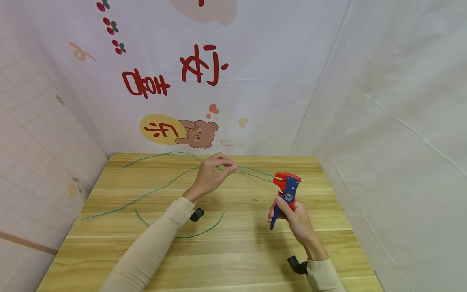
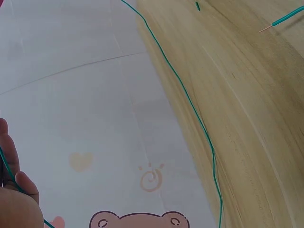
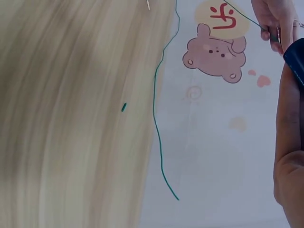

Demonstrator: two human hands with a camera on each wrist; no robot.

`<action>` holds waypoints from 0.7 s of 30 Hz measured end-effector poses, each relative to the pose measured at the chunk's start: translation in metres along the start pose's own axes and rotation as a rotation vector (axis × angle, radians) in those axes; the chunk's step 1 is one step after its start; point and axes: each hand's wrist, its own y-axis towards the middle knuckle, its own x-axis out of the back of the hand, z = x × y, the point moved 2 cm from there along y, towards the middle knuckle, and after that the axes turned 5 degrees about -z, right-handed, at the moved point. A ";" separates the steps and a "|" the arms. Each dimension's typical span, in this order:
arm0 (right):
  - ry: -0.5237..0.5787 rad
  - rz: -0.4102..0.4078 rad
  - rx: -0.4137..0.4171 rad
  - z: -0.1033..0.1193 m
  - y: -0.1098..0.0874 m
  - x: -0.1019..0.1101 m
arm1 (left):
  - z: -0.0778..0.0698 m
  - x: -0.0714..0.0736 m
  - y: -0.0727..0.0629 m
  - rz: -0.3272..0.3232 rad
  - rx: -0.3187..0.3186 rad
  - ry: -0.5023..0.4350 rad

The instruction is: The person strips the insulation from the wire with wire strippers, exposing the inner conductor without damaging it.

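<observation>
My left hand (image 1: 213, 174) pinches a thin green wire (image 1: 251, 168) between thumb and fingertips, above the back of the table. The wire runs right to the red head of a wire stripper (image 1: 290, 187). My right hand (image 1: 297, 219) grips the stripper's blue and red handles, head up. In the left wrist view, the wire crosses the fingers of my left hand (image 2: 21, 204). Only a dark blue handle (image 3: 297, 59) of the stripper shows in the right wrist view. Whether the stripper's jaws hold the wire end, I cannot tell.
Another long green wire (image 2: 183, 88) lies along the table's back edge. A curved shorter wire (image 1: 198, 234) with a bare copper end lies in front of my left forearm. A tiny green offcut (image 1: 255, 199) rests mid-table. White printed sheets (image 1: 262, 113) stand behind and beside the table.
</observation>
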 end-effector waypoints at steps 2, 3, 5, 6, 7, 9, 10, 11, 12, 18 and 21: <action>-0.008 -0.013 -0.007 0.002 0.001 -0.002 | -0.001 0.001 0.001 -0.008 -0.011 -0.007; -0.010 -0.019 -0.012 0.002 0.002 -0.003 | -0.001 0.002 0.001 -0.010 -0.014 -0.008; -0.017 -0.025 -0.015 0.004 0.003 -0.004 | -0.002 0.003 0.001 -0.014 -0.021 -0.004; -0.020 -0.027 -0.018 0.004 0.003 -0.005 | -0.003 0.003 0.001 -0.016 -0.023 -0.002; -0.020 -0.031 -0.025 0.005 0.004 -0.005 | -0.003 0.004 0.001 -0.017 -0.026 0.003; -0.022 -0.037 -0.034 0.006 0.004 -0.007 | -0.005 0.005 0.002 -0.019 -0.028 0.007; -0.026 -0.037 -0.033 0.007 0.005 -0.008 | -0.005 0.005 0.002 -0.021 -0.029 0.010; -0.029 -0.036 -0.031 0.007 0.005 -0.009 | -0.006 0.005 0.002 -0.023 -0.030 0.009; -0.030 -0.039 -0.035 0.007 0.006 -0.010 | -0.006 0.005 0.002 -0.027 -0.033 0.010; -0.045 -0.046 -0.028 0.008 0.009 -0.013 | -0.008 0.006 0.002 -0.046 -0.062 0.000; -0.052 -0.053 -0.029 0.008 0.010 -0.015 | -0.009 0.006 0.002 -0.052 -0.073 -0.004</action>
